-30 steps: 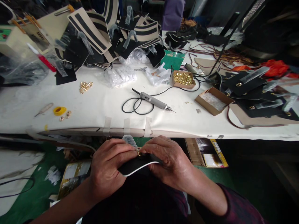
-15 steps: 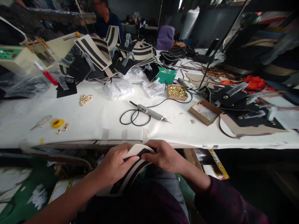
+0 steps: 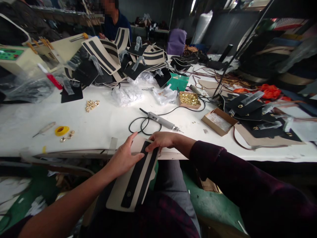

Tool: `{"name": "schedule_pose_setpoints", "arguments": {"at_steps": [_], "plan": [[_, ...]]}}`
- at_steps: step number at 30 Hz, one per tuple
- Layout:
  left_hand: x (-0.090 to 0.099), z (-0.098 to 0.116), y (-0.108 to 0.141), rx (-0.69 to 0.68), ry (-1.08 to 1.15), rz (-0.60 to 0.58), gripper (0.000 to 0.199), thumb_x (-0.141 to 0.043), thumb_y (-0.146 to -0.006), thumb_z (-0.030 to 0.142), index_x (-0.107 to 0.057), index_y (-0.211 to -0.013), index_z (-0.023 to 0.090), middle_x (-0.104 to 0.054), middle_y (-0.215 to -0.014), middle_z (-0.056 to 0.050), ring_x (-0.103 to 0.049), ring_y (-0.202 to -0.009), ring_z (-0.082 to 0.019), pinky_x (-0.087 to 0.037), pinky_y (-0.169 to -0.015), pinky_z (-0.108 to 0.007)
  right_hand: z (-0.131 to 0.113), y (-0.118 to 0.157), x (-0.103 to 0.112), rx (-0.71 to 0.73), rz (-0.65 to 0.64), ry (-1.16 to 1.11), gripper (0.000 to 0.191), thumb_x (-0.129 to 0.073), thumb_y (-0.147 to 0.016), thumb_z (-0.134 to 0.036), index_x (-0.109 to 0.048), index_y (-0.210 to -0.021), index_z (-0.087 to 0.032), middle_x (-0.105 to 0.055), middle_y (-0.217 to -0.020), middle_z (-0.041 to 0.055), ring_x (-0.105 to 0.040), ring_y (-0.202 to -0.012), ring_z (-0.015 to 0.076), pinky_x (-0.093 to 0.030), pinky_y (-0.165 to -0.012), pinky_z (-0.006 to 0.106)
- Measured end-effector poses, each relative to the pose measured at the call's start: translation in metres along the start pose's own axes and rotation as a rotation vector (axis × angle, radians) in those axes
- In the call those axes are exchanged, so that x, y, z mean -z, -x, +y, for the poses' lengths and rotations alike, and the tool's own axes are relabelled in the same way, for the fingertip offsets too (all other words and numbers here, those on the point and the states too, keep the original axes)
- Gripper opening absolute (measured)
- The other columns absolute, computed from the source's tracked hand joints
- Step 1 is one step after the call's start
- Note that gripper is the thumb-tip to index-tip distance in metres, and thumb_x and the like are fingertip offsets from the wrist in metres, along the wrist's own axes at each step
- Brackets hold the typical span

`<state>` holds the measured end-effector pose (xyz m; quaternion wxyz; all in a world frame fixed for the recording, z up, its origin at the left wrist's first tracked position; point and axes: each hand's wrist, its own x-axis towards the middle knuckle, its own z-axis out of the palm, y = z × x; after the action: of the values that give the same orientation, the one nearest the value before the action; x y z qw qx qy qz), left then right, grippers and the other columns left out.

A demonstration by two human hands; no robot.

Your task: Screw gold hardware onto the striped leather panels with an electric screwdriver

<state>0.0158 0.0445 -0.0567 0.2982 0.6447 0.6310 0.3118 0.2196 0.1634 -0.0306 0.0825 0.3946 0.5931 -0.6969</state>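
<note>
A beige panel with black stripes (image 3: 140, 177) leans from my lap up to the table's front edge, a small round metal piece near its lower end. My left hand (image 3: 125, 157) rests along its left edge, thumb over the front face and fingers spread. At its upper right corner, my right hand (image 3: 160, 140) grips the panel, thumb in front and fingers behind. Just beyond the hands lies a grey pen-like tool (image 3: 162, 121) with a thin tip and a black cable.
On the white table (image 3: 104, 122) are a yellow tape roll (image 3: 61, 130), gold rings (image 3: 92, 105), a box of gold pieces (image 3: 189, 99) and a cardboard box (image 3: 219, 121). Striped panels (image 3: 101, 54) are piled behind; black pieces lie right. A person (image 3: 115, 23) is at the back.
Both hands have moved up and forward with the panel. Its top was curved before; now it is flatter and shows more of its striped face. My left fingers have spread.
</note>
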Motion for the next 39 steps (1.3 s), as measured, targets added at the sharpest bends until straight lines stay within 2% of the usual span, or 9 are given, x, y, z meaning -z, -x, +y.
{"name": "schedule_pose_setpoints", "arguments": {"at_steps": [4,8,11,16,20,29,32,35,39], "plan": [[-0.001,-0.010,0.001,-0.012,0.029,-0.008,0.082,-0.076,-0.084,0.027,-0.042,-0.159,0.023,-0.067,-0.145,-0.016,-0.073,-0.120,-0.031,-0.060,-0.102,-0.048,0.000,-0.009,0.001,0.007,-0.008,0.023,0.037,-0.094,-0.063,-0.038,-0.076,-0.085,-0.015,-0.076,-0.071,0.0008,-0.068,-0.059,0.0141,-0.054,-0.055,0.022],[-0.005,-0.012,-0.002,-0.066,-0.021,0.066,0.080,-0.076,-0.083,0.025,-0.045,-0.157,0.025,-0.061,-0.149,-0.014,-0.062,-0.136,-0.031,-0.051,-0.116,-0.050,0.000,-0.014,0.000,-0.004,0.020,0.038,0.035,-0.093,-0.064,-0.038,-0.076,-0.084,-0.015,-0.075,-0.071,0.0006,-0.066,-0.059,0.0138,-0.053,-0.054,0.022],[-0.007,-0.014,-0.002,-0.139,-0.113,0.085,0.061,-0.075,-0.084,0.024,-0.060,-0.143,0.028,-0.059,-0.144,-0.009,-0.063,-0.134,-0.028,-0.051,-0.116,-0.048,-0.001,-0.019,-0.001,-0.009,0.048,0.076,0.032,-0.093,-0.062,-0.035,-0.074,-0.080,-0.016,-0.072,-0.069,-0.0002,-0.063,-0.059,0.0131,-0.053,-0.053,0.022],[-0.010,-0.019,0.001,-0.176,-0.269,0.101,0.029,-0.076,-0.088,0.032,-0.078,-0.117,0.031,-0.059,-0.144,-0.007,-0.065,-0.126,-0.029,-0.061,-0.101,-0.044,-0.009,-0.021,-0.008,-0.035,0.153,0.204,0.015,-0.085,-0.071,-0.024,-0.074,-0.076,-0.015,-0.070,-0.069,0.0010,-0.062,-0.062,0.0138,-0.049,-0.049,0.021],[-0.011,-0.019,0.000,-0.288,-0.347,0.143,0.022,-0.078,-0.088,0.030,-0.081,-0.109,0.028,-0.060,-0.151,-0.009,-0.058,-0.130,-0.034,-0.056,-0.104,-0.055,-0.019,-0.018,-0.015,-0.072,0.226,0.306,0.011,-0.083,-0.074,-0.022,-0.074,-0.075,-0.015,-0.069,-0.068,0.0011,-0.060,-0.061,0.0135,-0.046,-0.046,0.021],[-0.014,-0.022,-0.008,-0.214,-0.320,0.095,0.021,-0.080,-0.087,0.031,-0.083,-0.108,0.033,-0.067,-0.147,-0.003,-0.059,-0.131,-0.033,-0.049,-0.108,-0.056,-0.017,-0.015,-0.019,-0.093,0.298,0.318,0.007,-0.079,-0.078,-0.022,-0.076,-0.078,-0.016,-0.064,-0.060,-0.0032,-0.059,-0.057,0.0130,-0.045,-0.049,0.022],[-0.015,-0.022,-0.009,-0.192,-0.339,0.077,0.022,-0.080,-0.086,0.032,-0.083,-0.108,0.035,-0.068,-0.146,-0.002,-0.059,-0.130,-0.033,-0.048,-0.107,-0.057,-0.011,-0.015,-0.017,-0.064,0.317,0.267,0.011,-0.074,-0.081,-0.022,-0.077,-0.089,-0.016,-0.066,-0.065,-0.0027,-0.061,-0.057,0.0133,-0.047,-0.052,0.022],[-0.015,-0.022,-0.011,-0.180,-0.354,0.067,0.021,-0.080,-0.086,0.033,-0.083,-0.107,0.036,-0.068,-0.146,-0.001,-0.058,-0.131,-0.034,-0.048,-0.106,-0.058,-0.006,-0.014,-0.018,-0.010,0.398,0.375,0.024,-0.075,-0.081,-0.025,-0.078,-0.104,-0.017,-0.071,-0.074,-0.0012,-0.063,-0.063,0.0138,-0.045,-0.055,0.021],[-0.016,-0.022,-0.013,-0.181,-0.356,0.070,0.022,-0.081,-0.085,0.035,-0.083,-0.107,0.035,-0.069,-0.144,-0.002,-0.059,-0.130,-0.033,-0.048,-0.105,-0.057,-0.003,-0.010,-0.022,0.043,0.499,0.537,0.024,-0.075,-0.083,-0.028,-0.080,-0.103,-0.017,-0.072,-0.076,0.0005,-0.063,-0.071,0.0153,-0.041,-0.058,0.022]]}}
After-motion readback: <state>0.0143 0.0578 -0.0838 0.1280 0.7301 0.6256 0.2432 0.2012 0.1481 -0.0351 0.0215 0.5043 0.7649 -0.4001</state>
